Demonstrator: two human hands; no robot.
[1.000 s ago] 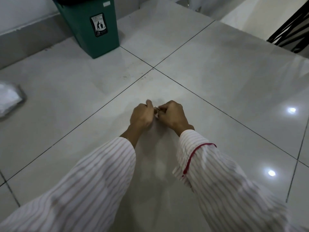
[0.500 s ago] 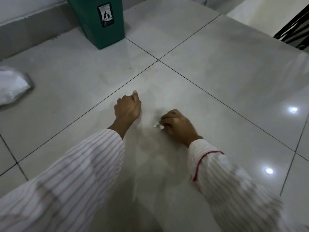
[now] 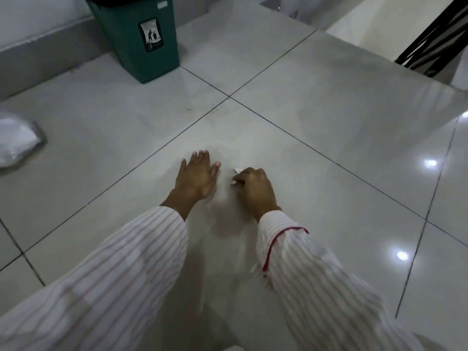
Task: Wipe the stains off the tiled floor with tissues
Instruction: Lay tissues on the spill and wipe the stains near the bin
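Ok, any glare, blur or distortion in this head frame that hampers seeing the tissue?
Head view: dim; lamp glare spots sit on the tiled floor, away from the hands; sleeves motion-blurred; grout lines bow; tissue mostly hidden by the gripping right hand.

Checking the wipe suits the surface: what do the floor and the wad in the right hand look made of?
Floor: glazed tile, probably ceramic or porcelain; glossy, mirrors ceiling lights, dark grout lines. Wad gripped by the right hand: thin white crumpled paper, likely tissue; mostly hidden by the fingers.
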